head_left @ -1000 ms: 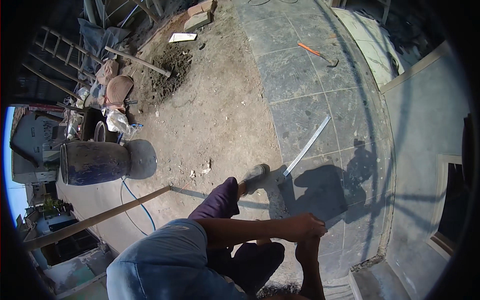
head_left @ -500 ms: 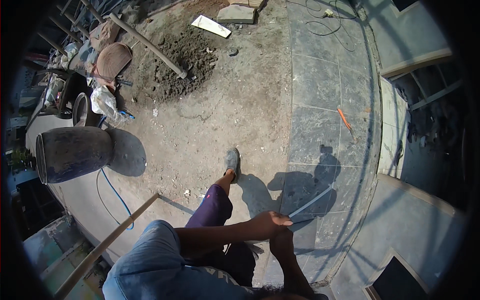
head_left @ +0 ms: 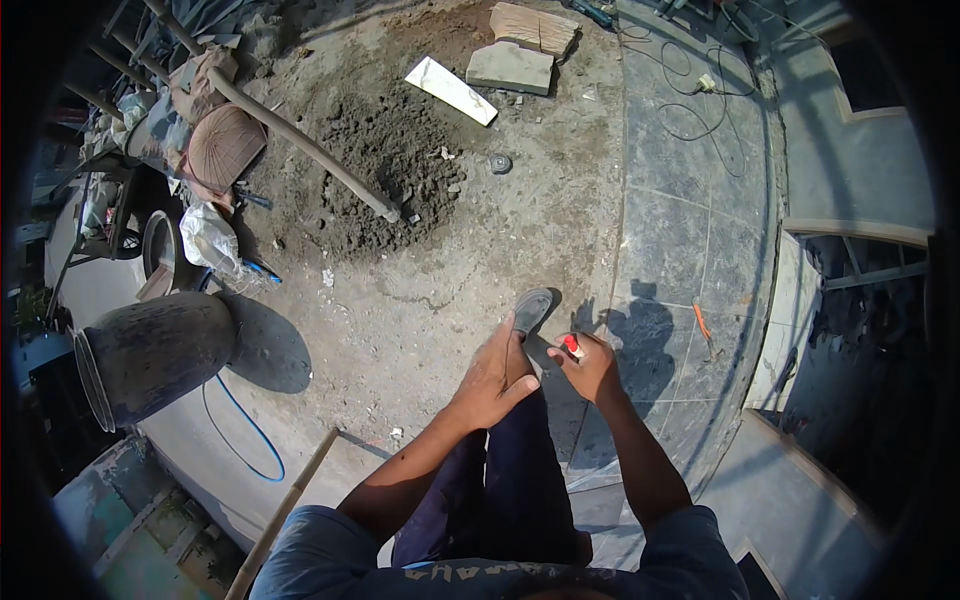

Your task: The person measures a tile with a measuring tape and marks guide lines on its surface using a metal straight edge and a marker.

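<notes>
Gripping red-tipped object, right hand curled, left hand outstretched, crumbly soil heap.

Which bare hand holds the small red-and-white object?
The right hand grips that object; the left hand lies open on a leg in dark trousers.
</notes>
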`<state>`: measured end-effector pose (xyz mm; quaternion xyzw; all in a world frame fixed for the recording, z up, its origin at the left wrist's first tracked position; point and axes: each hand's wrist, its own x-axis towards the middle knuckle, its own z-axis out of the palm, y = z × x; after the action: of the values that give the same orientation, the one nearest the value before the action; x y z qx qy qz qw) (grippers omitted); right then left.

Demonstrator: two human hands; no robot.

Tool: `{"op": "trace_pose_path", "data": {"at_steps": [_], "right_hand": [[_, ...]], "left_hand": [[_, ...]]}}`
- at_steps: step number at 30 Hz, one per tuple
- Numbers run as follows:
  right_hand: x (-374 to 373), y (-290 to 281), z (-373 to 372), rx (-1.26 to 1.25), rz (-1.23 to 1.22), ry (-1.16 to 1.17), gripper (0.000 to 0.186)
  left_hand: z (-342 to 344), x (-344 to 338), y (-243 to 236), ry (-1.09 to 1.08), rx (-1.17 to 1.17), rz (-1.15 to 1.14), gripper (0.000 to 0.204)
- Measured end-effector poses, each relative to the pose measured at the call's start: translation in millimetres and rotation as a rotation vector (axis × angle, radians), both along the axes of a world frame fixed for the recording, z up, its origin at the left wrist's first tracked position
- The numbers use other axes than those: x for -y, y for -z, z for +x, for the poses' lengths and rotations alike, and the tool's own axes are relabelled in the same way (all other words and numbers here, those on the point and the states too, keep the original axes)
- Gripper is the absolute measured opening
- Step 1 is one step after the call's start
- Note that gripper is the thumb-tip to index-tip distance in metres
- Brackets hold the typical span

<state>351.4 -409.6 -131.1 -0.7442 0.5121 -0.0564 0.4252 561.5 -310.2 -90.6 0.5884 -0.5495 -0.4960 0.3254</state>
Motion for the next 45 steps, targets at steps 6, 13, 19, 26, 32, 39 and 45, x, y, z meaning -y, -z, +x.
{"op": "trace_pose_path", "data": {"at_steps": [6,13,19,26,32,39,45], "right_hand": [[189,212,133,-0.344,-0.101,-0.039,0.061],[352,498,249,-0.500,-0.308,-0.408,0.054],[379,576,284,-0.593,-0.217,-0.447,0.058],[351,453,255,-0.354,0.007,-0.247,0.089],[190,204,194,-0.009,-0.025,-0.326,0.092],[-75,17,131,0.084,0.015,-0.450,0.078],[-217,-48,45,0.127,0.259,-0.007,0.085]], "left_hand": [[122,-63,160,-0.489,0.213,0.575,0.091],[121,-210,181,-0.574,0.325,1.246,0.089],[56,-231,120,-0.389,0.247,1.552,0.088],[52,-210,112,-0.501,-0.196,1.482,0.071],[119,-155,120,-0.039,0.136,0.805,0.064],[110,-106,92,-0.536,-1.020,0.760,0.055],[55,-185,55,-0.188,-0.875,1.002,0.033]]}}
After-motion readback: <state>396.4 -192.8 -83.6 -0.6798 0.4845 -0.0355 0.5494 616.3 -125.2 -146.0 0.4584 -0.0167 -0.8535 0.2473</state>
